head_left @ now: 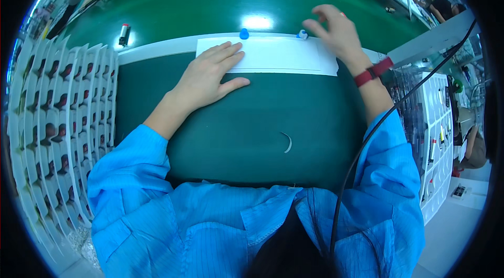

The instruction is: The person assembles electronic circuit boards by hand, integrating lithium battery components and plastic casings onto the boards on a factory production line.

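A white sheet of paper (278, 56) lies across the far part of the green work surface. My left hand (212, 71) rests on its left end, fingers stretched out and thumb apart. Over the right end is my right hand (336, 34), slightly blurred, with thumb and fingers apart and nothing visible between them. Close to its thumb, a small blue-and-white piece (303, 34) stands at the sheet's far edge. A small blue knob-like piece (244, 33) is at the same edge, nearer my left hand.
Stacked white moulded trays (63, 131) rise on the left, and a white tray holding small parts (436, 147) stands on the right. A curved whitish sliver (286, 142) lies near me. Far left is a small red, white and black cylinder (124, 34). A black cable (362, 147) crosses my right arm.
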`<control>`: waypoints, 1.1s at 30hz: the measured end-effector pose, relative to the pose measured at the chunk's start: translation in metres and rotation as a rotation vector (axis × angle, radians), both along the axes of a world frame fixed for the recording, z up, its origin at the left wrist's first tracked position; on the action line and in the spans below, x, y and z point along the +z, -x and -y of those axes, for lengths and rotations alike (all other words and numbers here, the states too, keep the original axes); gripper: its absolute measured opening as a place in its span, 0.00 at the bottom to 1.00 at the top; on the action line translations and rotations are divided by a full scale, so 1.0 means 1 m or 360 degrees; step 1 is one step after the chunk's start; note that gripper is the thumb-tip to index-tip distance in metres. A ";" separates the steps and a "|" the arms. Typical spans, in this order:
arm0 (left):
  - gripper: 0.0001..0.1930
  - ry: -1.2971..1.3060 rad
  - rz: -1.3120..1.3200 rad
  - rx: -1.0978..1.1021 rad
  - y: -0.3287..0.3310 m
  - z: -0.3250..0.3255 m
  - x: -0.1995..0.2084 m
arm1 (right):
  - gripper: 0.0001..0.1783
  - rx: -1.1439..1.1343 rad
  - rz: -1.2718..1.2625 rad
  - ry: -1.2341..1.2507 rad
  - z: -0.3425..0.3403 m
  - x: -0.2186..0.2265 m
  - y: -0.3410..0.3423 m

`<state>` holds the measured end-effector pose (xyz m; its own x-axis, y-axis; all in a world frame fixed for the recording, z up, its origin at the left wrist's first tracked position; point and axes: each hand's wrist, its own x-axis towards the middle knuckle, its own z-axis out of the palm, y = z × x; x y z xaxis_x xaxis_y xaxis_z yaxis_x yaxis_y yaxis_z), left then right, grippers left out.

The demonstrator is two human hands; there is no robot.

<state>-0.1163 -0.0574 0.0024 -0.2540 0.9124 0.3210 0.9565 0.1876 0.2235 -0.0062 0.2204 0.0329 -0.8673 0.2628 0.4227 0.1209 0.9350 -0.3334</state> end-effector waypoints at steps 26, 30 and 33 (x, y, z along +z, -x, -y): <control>0.21 -0.0182 -0.0017 -0.0062 0.000 0.001 -0.003 | 0.12 0.0996 0.0402 -0.0586 0.058 -0.012 0.088; 0.24 -0.0099 -0.0148 0.0116 -0.034 0.004 0.003 | 0.13 0.0426 -0.0227 -0.0663 0.024 -0.038 0.108; 0.25 0.0332 -0.0273 0.0249 -0.091 0.006 0.018 | 0.17 -0.0202 -0.0452 0.0277 -0.027 0.010 0.101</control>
<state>-0.0257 -0.0638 0.0203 -0.3547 0.9173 0.1809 0.9328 0.3603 0.0024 -0.1072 0.2475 0.0430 -0.6774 0.4504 0.5816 0.1121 0.8447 -0.5234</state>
